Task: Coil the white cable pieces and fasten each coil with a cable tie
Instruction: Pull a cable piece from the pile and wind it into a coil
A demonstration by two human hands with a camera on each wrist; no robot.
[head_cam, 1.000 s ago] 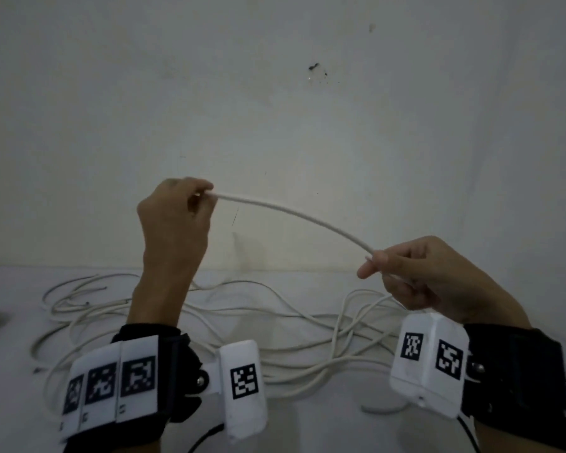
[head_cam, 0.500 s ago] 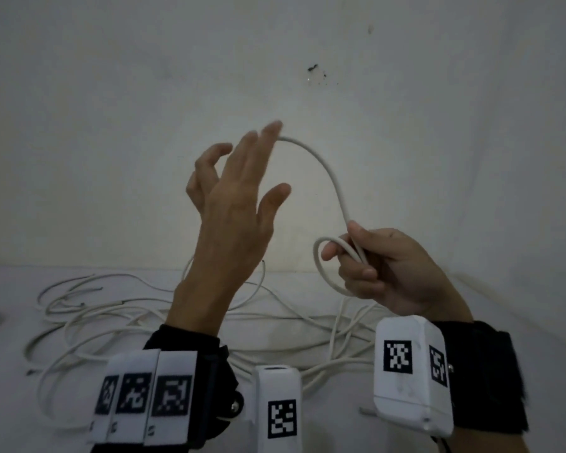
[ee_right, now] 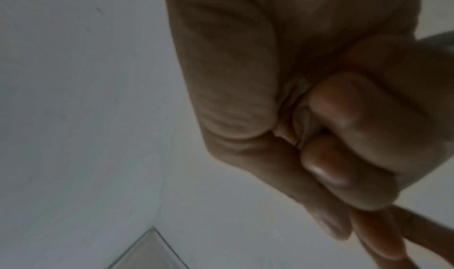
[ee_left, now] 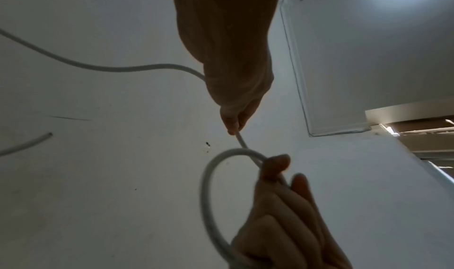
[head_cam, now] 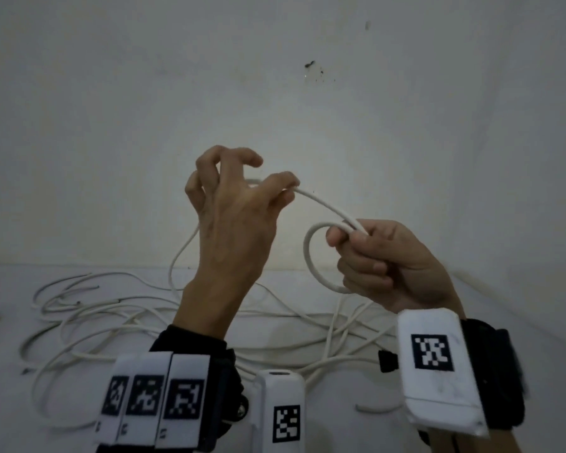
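A white cable (head_cam: 324,206) runs between my two raised hands. My left hand (head_cam: 239,204) pinches it between thumb and forefinger, the other fingers spread and bent. My right hand (head_cam: 376,256) grips a small loop (head_cam: 308,256) of the same cable in its curled fingers. The left wrist view shows that loop (ee_left: 206,185) held by the right fingers (ee_left: 275,166), with the cable trailing off to the left. In the right wrist view only the clenched right hand (ee_right: 319,127) is visible. The rest of the cable hangs from the left hand down to a pile (head_cam: 144,318).
Several loose white cable pieces lie tangled on the pale surface (head_cam: 13,403) below my hands. A short cable scrap (head_cam: 378,409) lies near the right wrist. A plain white wall (head_cam: 111,125) stands close behind.
My left hand has dropped from a raised, spread pose and pinched the cable again. The right hand keeps the small loop, formed within the last second.
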